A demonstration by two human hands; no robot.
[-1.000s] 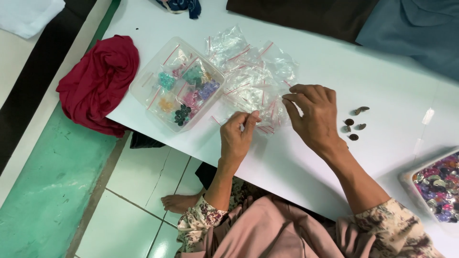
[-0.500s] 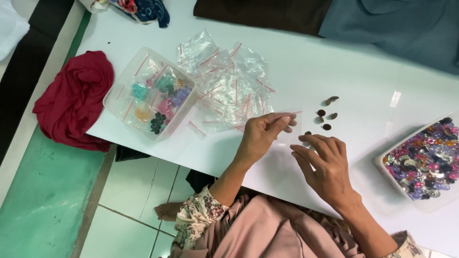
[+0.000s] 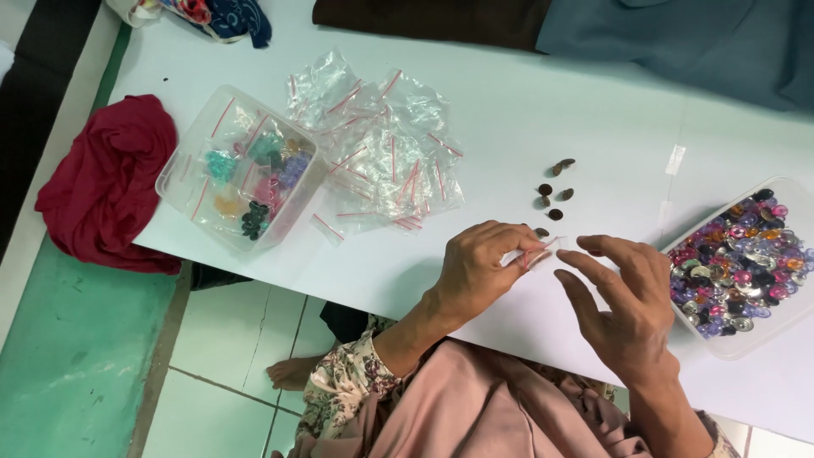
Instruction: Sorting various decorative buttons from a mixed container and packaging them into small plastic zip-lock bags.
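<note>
The person's left hand [image 3: 479, 271] is closed into a pinch, thumb and fingertips pressing the red-striped mouth of a small clear plastic zip bag [image 3: 540, 252] just above the near part of the white table [image 3: 526, 110]. The right hand [image 3: 623, 301] hovers just beside it, fingers spread and slightly curled, gripping nothing; its fingertips [image 3: 593, 244] sit close to the bag's free end, and whether they touch it cannot be told. Both wrists come out of floral-print sleeves [image 3: 343, 399] over a pink garment.

Just beyond the bag lies a loose group of small dark round buttons [image 3: 551, 191], flat and dull, scattered on the smooth tabletop. To the right, a clear shallow plastic tray [image 3: 767, 326] holds a glossy heap of purple, pink and silver buttons [image 3: 733, 263]. Further left, a crinkled pile of empty clear zip bags with red strips [image 3: 386, 157] catches the light, touching a clear rectangular plastic box [image 3: 182, 182] filled with bagged buttons in teal, orange, pink and black.

A crumpled dark red cloth [image 3: 106, 187] hangs over the table's left edge. At the far edge lie a dark brown fabric [image 3: 424, 21] and a grey-blue fabric [image 3: 687, 47], both soft and folded. Below the table show pale floor tiles [image 3: 229, 373], a green painted strip [image 3: 72, 356], and a bare foot [image 3: 292, 373].
</note>
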